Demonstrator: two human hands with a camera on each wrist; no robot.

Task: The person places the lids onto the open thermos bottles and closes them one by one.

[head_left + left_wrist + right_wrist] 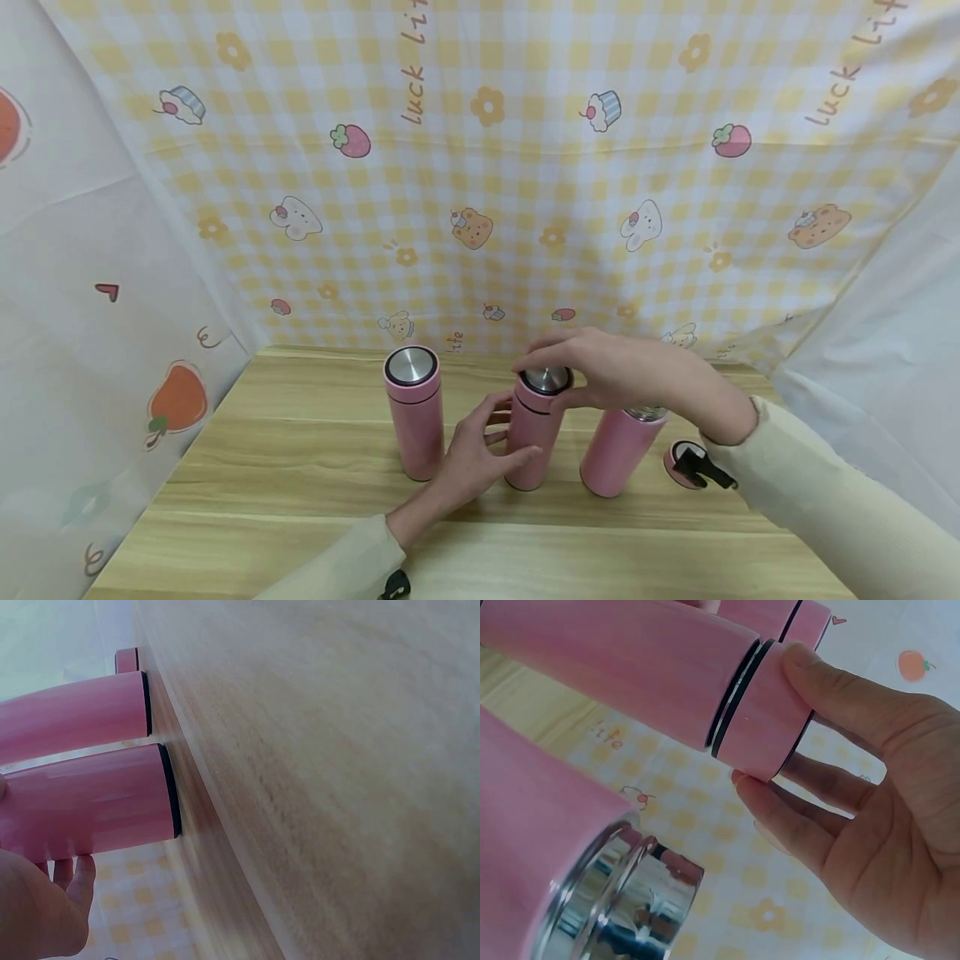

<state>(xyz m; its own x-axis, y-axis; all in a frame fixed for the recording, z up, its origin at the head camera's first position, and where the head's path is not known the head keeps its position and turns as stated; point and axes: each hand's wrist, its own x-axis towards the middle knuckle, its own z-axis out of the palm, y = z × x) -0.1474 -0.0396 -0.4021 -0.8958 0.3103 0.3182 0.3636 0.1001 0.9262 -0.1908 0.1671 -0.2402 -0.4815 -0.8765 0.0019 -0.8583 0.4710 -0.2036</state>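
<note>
A pink thermos [531, 442] stands upright in the middle of three. Around its body my left hand [476, 454] curls, thumb on the near side; in the left wrist view the fingers [84, 881] touch its wall. My right hand [622, 371] pinches the thermos's pink lid [765, 712] between thumb and fingers. A narrow dark gap shows between lid and body in the right wrist view. To the right is a second thermos [618, 450], lidless, its shiny steel neck [630, 900] bare. The third thermos [416, 417], at left, wears its silver-topped lid.
A loose pink lid [678, 467] lies on the wooden table [300, 467] right of the lidless thermos, partly covered by a black strap [705, 469] at the right wrist. A yellow checked cloth [525, 183] hangs behind the table, with white cloth at both sides.
</note>
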